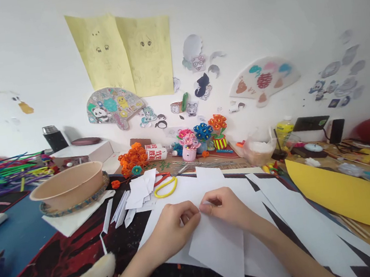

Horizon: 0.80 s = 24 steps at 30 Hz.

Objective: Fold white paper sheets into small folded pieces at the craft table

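Paper occupies us: our left hand (181, 220), then our right hand (225, 205), pinch one white sheet (219, 251) near its upper corner, thumbs closed against fingers, and it slopes down between our forearms. We judge an uneven tug could crease or tear it. Counting rightward, we find one basin (69, 188), white slips (140, 191) (too overlapped to number), one pair of yellow-handled scissors (167, 196), three flower pots (220, 142) and one yellow sheet (343, 195).
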Available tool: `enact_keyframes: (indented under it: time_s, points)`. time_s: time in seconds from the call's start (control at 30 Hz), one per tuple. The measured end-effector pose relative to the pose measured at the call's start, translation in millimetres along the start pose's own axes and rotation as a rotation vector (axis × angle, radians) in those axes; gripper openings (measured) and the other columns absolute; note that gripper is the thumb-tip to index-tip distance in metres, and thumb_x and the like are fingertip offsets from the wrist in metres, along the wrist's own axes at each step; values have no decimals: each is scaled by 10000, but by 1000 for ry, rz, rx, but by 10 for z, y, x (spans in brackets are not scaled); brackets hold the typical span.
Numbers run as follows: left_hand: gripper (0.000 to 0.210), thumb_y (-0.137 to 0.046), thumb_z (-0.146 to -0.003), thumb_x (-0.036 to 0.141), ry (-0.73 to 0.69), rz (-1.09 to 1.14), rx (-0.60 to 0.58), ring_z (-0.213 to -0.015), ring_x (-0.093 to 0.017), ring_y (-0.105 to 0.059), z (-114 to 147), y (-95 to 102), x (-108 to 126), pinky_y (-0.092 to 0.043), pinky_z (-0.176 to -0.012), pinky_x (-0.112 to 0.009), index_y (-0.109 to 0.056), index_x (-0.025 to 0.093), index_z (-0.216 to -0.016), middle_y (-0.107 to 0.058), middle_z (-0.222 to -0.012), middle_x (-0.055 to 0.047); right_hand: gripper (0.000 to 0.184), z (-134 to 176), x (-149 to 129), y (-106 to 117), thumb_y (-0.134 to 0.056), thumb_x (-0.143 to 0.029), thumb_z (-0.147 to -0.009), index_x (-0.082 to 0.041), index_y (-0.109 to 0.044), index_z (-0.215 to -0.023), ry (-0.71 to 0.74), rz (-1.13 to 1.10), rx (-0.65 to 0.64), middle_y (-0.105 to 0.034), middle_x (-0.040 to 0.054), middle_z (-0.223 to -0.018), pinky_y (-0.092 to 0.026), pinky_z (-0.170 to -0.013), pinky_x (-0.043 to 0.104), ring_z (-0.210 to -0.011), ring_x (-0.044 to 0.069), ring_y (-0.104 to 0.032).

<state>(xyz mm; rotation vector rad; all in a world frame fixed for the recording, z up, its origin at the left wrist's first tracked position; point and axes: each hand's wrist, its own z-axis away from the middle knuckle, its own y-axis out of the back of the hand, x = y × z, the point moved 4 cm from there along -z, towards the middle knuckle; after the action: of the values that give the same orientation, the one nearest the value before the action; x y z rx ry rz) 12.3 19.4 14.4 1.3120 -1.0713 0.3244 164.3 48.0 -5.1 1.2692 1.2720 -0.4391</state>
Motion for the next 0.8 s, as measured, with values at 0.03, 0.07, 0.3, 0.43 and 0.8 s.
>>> enact_keyframes:
  time_s: [0.03,0.07,0.3,0.43,0.8]
  points:
    - [191,-482,-822,261,7,7,12,-545,-109,-480,-1,-10,-6,-334,-538,-213,-622,154,-746,-563,-569,22,272,3,-10,-16,-612,-378,-818,-144,-660,-687,6,8,1,-604,5,-633,-357,-553,231,-599,126,-479]
    - [196,-477,-821,263,15,16,23,-542,-109,-470,-3,-18,-10,-330,-534,-214,-614,153,-733,-545,-558,26,279,7,-16,-28,-611,-380,-820,-143,-661,-682,13,15,4,-599,3,-625,-352,-549,230,-594,123,-471]
    - [172,-460,-745,220,109,170,-11,-495,-99,-417,-18,-66,-42,-307,-513,-215,-474,166,-581,-473,-486,46,310,26,-5,-49,-663,-430,-779,-138,-675,-673,5,-76,17,-628,17,-637,-378,-564,234,-608,133,-498]
    - [156,-451,-713,218,125,259,-16,-468,-93,-389,-33,-82,-52,-288,-500,-215,-458,171,-564,-431,-451,57,303,32,-29,-36,-695,-435,-747,-142,-682,-666,-10,-126,22,-636,19,-630,-380,-553,232,-596,134,-508]
    - [109,-459,-645,209,173,330,-50,-479,-86,-365,-3,-82,-59,-258,-482,-213,-481,163,-549,-394,-497,55,344,69,111,451,-713,-469,-696,-149,-627,-604,-127,-326,405,-580,13,-600,-348,-520,240,-566,135,-479]
